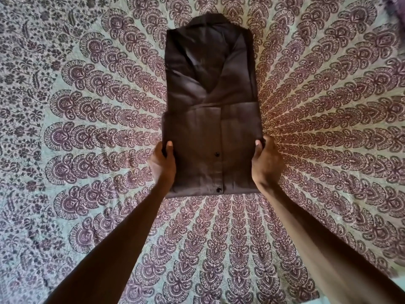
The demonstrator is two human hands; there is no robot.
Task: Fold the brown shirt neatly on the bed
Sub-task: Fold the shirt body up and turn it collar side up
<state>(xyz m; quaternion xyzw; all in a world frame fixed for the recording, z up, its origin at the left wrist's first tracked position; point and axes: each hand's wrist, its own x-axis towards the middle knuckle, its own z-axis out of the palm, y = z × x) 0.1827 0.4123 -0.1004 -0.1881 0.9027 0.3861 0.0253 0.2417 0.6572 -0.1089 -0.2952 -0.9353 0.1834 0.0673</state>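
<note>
The brown shirt (pixel 210 102) lies in the middle of the bed as a narrow upright rectangle, collar at the far end, sides and sleeves turned in. Its near part is doubled up over itself, with the button strip and two dark buttons facing up. My left hand (pixel 163 164) pinches the left edge of that doubled part, thumb on top. My right hand (pixel 266 162) grips the right edge the same way, fingers under the cloth.
The bed is covered by a pale green sheet (pixel 87 119) with a maroon peacock-feather pattern fanning out around the shirt. A purple cloth corner (pixel 397 5) shows at the top right.
</note>
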